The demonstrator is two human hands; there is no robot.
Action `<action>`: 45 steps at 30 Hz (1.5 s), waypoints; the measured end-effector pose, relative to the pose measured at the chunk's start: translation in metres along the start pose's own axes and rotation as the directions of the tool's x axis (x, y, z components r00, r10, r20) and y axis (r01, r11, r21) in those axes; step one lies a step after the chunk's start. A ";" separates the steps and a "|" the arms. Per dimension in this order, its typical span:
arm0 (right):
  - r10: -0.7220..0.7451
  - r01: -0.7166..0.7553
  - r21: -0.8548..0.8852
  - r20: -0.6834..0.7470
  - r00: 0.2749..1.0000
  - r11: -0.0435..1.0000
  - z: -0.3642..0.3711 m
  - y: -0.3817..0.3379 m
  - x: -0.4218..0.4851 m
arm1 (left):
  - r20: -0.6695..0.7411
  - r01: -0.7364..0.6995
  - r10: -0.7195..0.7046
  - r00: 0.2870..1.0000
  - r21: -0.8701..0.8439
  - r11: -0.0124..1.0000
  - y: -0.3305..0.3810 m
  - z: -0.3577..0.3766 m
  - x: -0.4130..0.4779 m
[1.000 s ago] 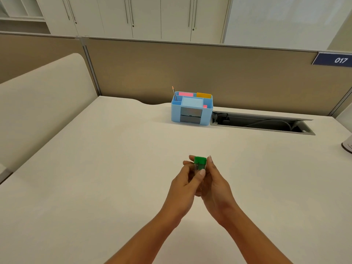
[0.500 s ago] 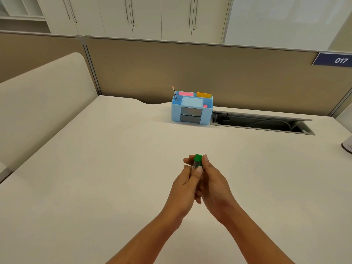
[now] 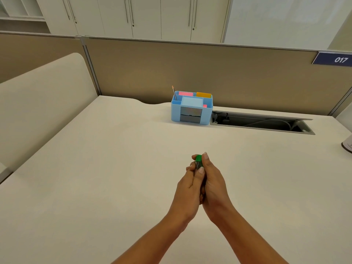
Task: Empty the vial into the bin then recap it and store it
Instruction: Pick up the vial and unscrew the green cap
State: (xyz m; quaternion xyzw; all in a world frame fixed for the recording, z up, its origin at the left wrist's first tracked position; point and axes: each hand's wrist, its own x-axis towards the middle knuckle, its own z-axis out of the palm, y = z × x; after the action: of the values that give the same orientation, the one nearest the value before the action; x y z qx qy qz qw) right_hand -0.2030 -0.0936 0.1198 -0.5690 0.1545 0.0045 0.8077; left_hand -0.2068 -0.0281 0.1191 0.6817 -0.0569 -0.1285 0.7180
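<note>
Both hands over mid-desk, well short of blue desk organizer [image 3: 191, 113]: left hand [image 3: 190, 184] clasps vial [image 3: 198, 166] body, right hand [image 3: 213, 184] pinches green cap [image 3: 198, 158]. Risk: cap cross-threads or vial slips if twisted askew.

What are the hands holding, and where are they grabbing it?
A small vial. The left hand grips its body; the right hand has its fingers around the green cap.

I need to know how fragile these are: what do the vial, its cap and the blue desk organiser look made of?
Vial: see-through grey, glass or clear plastic, unclear. Green cap: opaque, matte, likely plastic. Blue desk organiser: smooth, evenly coloured, moulded-looking walls, probably plastic.
</note>
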 end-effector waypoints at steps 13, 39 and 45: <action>-0.086 0.088 -0.058 0.041 0.995 0.994 0.001 -0.009 0.000 | 0.044 -0.098 0.101 0.994 -0.079 0.992 0.000 0.000 0.001; -0.031 0.028 0.221 0.010 0.999 0.975 -0.013 -0.012 0.018 | 0.062 -0.038 0.038 0.997 0.001 0.999 -0.005 -0.007 0.008; -0.057 0.053 0.190 0.014 0.998 0.980 -0.020 -0.012 0.022 | 0.058 -0.029 0.028 0.998 0.016 0.999 -0.008 -0.010 0.007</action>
State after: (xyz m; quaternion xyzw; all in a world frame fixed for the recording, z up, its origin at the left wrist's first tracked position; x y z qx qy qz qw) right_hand -0.1849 -0.1195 0.1194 -0.4933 0.1304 -0.0271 0.8596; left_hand -0.1986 -0.0206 0.1100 0.6829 -0.0884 -0.1373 0.7121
